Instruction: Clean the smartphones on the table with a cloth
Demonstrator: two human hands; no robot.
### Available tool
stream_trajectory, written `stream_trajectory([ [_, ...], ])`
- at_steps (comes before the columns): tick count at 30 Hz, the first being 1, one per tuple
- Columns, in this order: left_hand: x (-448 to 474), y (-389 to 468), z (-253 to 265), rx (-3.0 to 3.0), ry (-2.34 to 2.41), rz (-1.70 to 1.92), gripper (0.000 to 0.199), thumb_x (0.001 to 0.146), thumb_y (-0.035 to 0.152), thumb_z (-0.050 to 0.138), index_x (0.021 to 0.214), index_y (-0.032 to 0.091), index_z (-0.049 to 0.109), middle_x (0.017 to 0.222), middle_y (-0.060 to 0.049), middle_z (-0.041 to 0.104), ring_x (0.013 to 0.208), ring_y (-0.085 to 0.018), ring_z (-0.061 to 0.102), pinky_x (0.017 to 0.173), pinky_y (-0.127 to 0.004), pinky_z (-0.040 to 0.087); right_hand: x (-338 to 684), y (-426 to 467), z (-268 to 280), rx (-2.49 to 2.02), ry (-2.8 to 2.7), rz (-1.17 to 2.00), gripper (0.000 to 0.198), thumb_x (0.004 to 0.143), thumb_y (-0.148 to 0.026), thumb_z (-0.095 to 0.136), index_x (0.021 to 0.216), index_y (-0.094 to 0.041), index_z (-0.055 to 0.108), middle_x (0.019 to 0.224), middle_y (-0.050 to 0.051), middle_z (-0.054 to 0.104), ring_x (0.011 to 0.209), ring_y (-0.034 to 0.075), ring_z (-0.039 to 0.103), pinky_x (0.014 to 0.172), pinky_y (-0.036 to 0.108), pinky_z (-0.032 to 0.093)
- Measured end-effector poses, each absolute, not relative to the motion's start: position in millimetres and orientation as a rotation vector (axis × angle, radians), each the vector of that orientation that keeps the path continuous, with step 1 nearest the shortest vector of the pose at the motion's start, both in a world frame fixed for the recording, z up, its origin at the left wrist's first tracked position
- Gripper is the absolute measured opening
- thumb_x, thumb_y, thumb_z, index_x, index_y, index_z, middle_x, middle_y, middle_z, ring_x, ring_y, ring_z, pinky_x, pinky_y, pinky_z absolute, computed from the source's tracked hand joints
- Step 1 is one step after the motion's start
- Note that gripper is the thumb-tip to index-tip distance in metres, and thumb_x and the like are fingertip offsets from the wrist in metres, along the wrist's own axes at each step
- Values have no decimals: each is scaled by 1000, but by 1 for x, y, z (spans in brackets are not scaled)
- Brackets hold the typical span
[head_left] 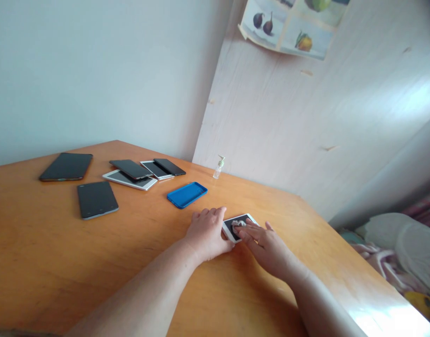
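A white-framed smartphone (228,226) with a dark screen lies on the table in front of me. My left hand (208,234) grips its left end, with the thumb at the near edge and the fingers at the far side. A crumpled white tissue or cloth (238,225) is on the screen, pressed down under the fingertips of my right hand (267,244). Beyond my left hand, an empty-looking blue phone case (187,194) lies with its inside up. Farther back stands a small clear pump bottle (218,169).
On the wooden table (137,252), a dark tablet (67,166) and a black phone (97,199) lie at left. Several black and white phones (130,168) overlap near the back. Walls close off the rear, with fruit pictures (292,28) above. Bedding (397,252) is beyond the right edge.
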State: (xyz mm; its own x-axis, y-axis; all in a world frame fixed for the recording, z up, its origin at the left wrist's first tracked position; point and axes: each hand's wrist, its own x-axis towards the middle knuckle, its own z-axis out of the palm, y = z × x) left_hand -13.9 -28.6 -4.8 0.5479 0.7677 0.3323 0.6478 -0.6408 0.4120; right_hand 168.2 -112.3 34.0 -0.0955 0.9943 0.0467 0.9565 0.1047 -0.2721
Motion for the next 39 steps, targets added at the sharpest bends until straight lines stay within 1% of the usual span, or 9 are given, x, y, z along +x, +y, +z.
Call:
stream_trajectory([
  [3, -13, -28, -5, 2543, 1182, 735, 75, 67, 48, 69, 132, 22, 43, 119, -11, 64, 111, -33, 57, 93, -46, 41, 192, -101, 26, -2206, -1977, 86, 38, 101, -39, 34, 128, -37, 62, 139, -1, 59, 140, 34, 38, 108, 77, 9],
  [5, -13, -27, -6, 2543, 1178, 743, 76, 66, 47, 69, 132, 22, 43, 118, -11, 65, 110, -33, 57, 92, -46, 41, 194, -100, 24, -2229, -1962, 63, 38, 101, -38, 35, 128, -36, 62, 140, -1, 58, 140, 35, 37, 107, 78, 8],
  [10, -13, -27, -6, 2531, 1183, 751, 77, 67, 51, 67, 133, 20, 42, 119, -12, 64, 111, -35, 57, 93, -49, 42, 156, -112, 30, -1825, -2251, 267, 40, 102, -40, 32, 132, -37, 59, 141, 2, 57, 142, 28, 35, 114, 68, 7],
  [12, -13, -28, -6, 2527, 1191, 751, 77, 68, 50, 66, 134, 20, 42, 119, -12, 65, 110, -35, 57, 92, -49, 42, 149, -111, 31, -1755, -2305, 291, 40, 103, -40, 32, 134, -39, 58, 141, 2, 57, 143, 27, 34, 114, 68, 4],
  [16, -13, -29, -4, 2534, 1192, 746, 77, 67, 48, 66, 134, 20, 41, 123, -12, 63, 112, -34, 56, 94, -49, 42, 174, -92, 23, -2067, -2067, 155, 38, 102, -40, 32, 129, -42, 60, 141, -2, 57, 142, 30, 35, 107, 78, 3],
  [20, -12, -29, -4, 2546, 1199, 710, 76, 67, 47, 67, 133, 20, 41, 123, -13, 62, 115, -35, 55, 97, -49, 40, 197, -77, 14, -2303, -1893, 54, 42, 102, -41, 30, 134, -36, 57, 145, 0, 52, 144, 34, 29, 106, 79, 8],
  [27, -14, -31, -2, 2528, 1215, 700, 74, 73, 44, 62, 138, 18, 37, 125, -14, 63, 114, -34, 56, 95, -47, 42, 148, -91, 21, -1875, -2264, 191, 43, 103, -41, 28, 140, -39, 51, 149, -2, 48, 146, 28, 26, 113, 70, 6],
  [35, -12, -30, -3, 2521, 1206, 699, 89, 66, 48, 68, 142, 18, 32, 130, -15, 60, 118, -36, 54, 98, -50, 41, 187, -77, 17, -2297, -1935, 90, 45, 102, -43, 29, 139, -32, 52, 150, 0, 47, 147, 34, 22, 107, 78, 7],
  [39, -13, -31, 0, 2515, 1217, 676, 87, 71, 48, 64, 145, 16, 29, 131, -16, 59, 119, -35, 54, 98, -49, 40, 164, -91, 22, -2013, -2168, 220, 46, 103, -46, 26, 141, -36, 51, 151, -1, 45, 148, 30, 20, 112, 72, 9],
])
